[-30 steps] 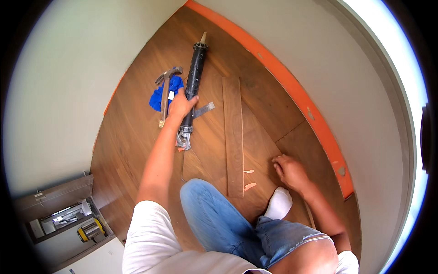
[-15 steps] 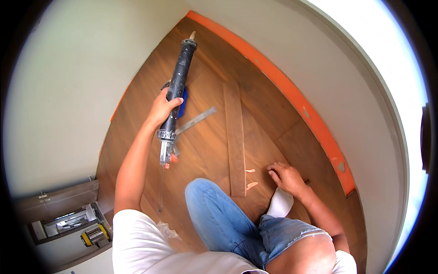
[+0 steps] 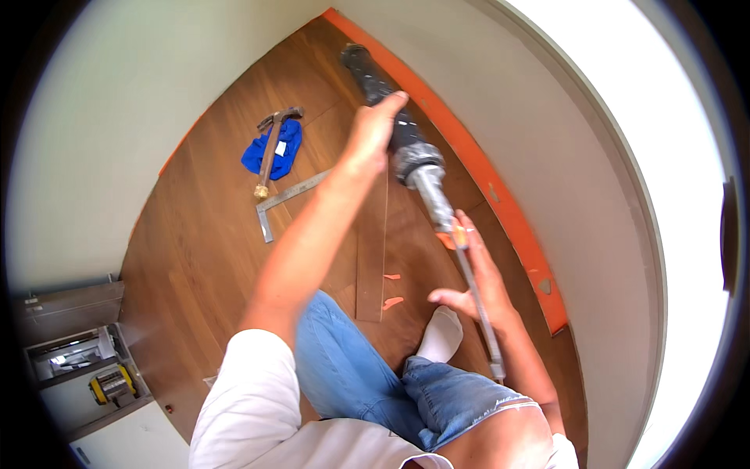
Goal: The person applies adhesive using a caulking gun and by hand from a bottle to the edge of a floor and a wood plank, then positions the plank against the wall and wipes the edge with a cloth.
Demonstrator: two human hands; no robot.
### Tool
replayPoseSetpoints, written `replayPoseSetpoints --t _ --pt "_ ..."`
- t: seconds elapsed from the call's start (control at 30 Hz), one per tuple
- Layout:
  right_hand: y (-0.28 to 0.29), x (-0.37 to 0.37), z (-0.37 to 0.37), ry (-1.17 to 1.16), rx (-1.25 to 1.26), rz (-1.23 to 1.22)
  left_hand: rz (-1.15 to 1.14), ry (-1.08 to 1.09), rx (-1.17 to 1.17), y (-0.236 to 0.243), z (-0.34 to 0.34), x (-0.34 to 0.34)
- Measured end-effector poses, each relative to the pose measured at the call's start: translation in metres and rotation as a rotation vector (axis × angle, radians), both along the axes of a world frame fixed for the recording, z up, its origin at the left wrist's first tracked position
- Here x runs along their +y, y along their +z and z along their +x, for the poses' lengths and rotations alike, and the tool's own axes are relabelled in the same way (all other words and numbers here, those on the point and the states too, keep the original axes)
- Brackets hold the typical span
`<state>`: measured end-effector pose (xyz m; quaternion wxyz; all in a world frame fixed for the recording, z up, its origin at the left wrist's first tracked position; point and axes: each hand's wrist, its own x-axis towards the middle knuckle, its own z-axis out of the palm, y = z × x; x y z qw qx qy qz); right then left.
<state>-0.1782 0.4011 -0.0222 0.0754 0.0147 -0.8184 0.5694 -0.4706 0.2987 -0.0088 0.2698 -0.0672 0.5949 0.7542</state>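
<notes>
Swung rightward since the earlier frame, our caulking gun (image 3: 419, 160) is right of the claw hammer (image 3: 273, 148); we find the left hand (image 3: 375, 133) clasping its barrel (image 3: 405, 130), the right hand (image 3: 491, 281) spread, contact unclear.

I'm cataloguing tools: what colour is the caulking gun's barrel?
The barrel is black with whitish specks, best seen in the head view.

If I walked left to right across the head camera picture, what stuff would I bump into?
Yellow-and-black thing, hammer, wooden plank, white sock. The caulking gun overlaps the last two sideways, so it's left out.
</notes>
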Motion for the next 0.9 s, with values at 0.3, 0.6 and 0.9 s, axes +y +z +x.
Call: replayPoseSetpoints --t 0.3,0.6,0.9 --pt "-0.055 0.060 0.082 -0.577 -0.485 0.071 0.179 0.008 0.048 -0.006 0.110 0.087" --pt "-0.017 0.065 0.075 -0.466 -0.115 -0.385 0.248 -0.006 -0.010 -0.013 0.133 0.105" --pt "-0.014 0.079 0.082 -0.450 -0.188 -0.386 0.234 -0.077 -0.130 -0.021 0.135 0.103"
